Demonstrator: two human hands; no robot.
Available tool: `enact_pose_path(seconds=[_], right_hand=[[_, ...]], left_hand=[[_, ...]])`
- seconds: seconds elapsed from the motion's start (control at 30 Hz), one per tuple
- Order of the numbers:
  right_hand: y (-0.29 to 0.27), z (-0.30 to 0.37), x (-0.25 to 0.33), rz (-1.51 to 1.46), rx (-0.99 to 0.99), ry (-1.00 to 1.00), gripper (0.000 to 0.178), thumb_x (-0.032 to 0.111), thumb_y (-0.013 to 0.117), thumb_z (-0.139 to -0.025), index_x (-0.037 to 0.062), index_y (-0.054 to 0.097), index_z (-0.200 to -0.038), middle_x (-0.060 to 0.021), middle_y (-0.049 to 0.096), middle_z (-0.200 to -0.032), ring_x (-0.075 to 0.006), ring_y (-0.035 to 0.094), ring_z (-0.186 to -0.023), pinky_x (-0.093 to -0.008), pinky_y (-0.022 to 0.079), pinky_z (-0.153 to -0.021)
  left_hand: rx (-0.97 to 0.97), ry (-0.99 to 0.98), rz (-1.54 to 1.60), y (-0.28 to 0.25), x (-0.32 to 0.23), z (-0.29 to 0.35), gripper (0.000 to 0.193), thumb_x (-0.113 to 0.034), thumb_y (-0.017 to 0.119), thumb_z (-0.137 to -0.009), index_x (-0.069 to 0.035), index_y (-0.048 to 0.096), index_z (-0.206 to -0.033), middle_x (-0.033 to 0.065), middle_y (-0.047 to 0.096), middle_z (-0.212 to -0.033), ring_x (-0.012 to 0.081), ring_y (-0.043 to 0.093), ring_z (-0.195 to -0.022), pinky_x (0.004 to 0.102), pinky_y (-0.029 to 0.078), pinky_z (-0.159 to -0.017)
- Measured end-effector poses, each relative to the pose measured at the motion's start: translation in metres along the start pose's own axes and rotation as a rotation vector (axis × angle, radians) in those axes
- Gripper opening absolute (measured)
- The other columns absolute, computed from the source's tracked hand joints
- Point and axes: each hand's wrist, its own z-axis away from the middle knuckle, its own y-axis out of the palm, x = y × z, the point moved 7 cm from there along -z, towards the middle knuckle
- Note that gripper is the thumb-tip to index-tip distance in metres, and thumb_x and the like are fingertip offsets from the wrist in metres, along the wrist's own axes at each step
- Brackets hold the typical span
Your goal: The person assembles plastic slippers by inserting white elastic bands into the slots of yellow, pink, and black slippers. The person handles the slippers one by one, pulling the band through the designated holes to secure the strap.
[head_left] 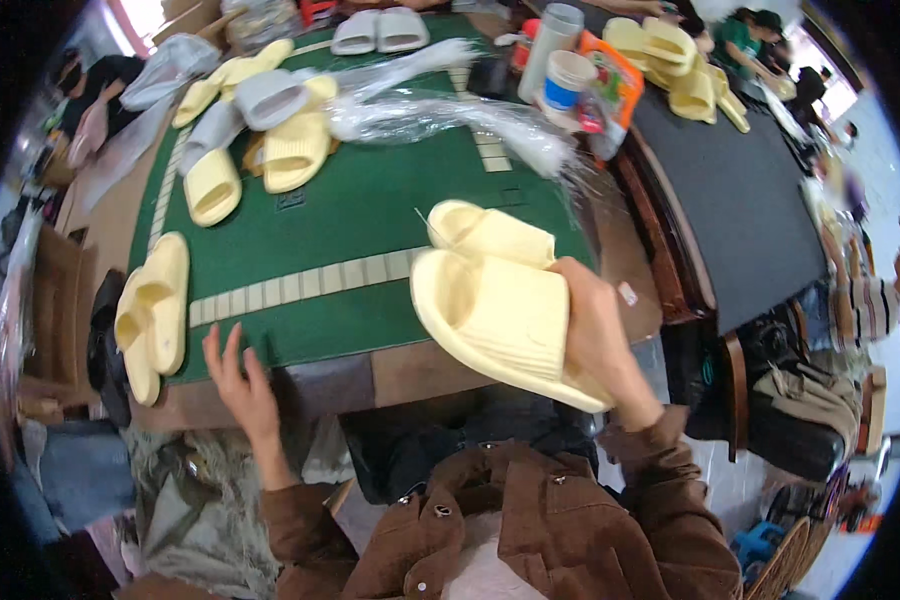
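Note:
A pair of pale yellow slide slippers [510, 315] is in my right hand [600, 325], raised above the right front part of the green table mat. The two slippers lie side by side, one behind the other, with toe openings to the left. My fingers are partly hidden behind the straps. A thin thread-like strand sticks out from the far slipper [495, 233]. My left hand [242, 385] is open over the near table edge, fingers spread, holding nothing. Just left of it, another yellow slipper pair [155, 315] rests at the mat's left edge.
More yellow slippers [213, 187] and grey slippers [272, 100] lie at the back left of the green mat [370, 190]. Clear plastic bags [450, 118] spread across the back. Cups [568, 80] stand at the back right. A dark table [730, 190] with slippers adjoins; other people work beyond.

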Motion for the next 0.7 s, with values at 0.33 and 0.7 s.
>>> enact_pose_path(seconds=[0.33,0.7], right_hand=[[0.084,0.002,0.004,-0.49,0.096,0.133,0.028,0.007,0.057,-0.091,0.0019,0.059,-0.118,-0.0109,0.07,-0.087,-0.0138,0.066,-0.071,-0.0265,0.05,-0.064],[0.071,-0.083,-0.006,0.114,0.209,-0.308,0.048,0.009,0.061,-0.08,0.0162,0.057,-0.128,-0.0135,0.054,-0.13,-0.0349,0.062,-0.104,-0.0409,0.05,-0.089]], left_hand=[[0.221,0.158,0.333,0.027,-0.13,0.029,0.042,-0.014,0.051,-0.094,-0.001,0.049,-0.134,0.0189,0.037,-0.146,0.0335,0.033,-0.137,0.0428,0.027,-0.111],[0.172,0.177,0.159,0.087,-0.135,0.02,0.042,-0.014,0.052,-0.094,-0.006,0.047,-0.135,0.0187,0.04,-0.142,0.0395,0.032,-0.135,0.0537,0.024,-0.11]])
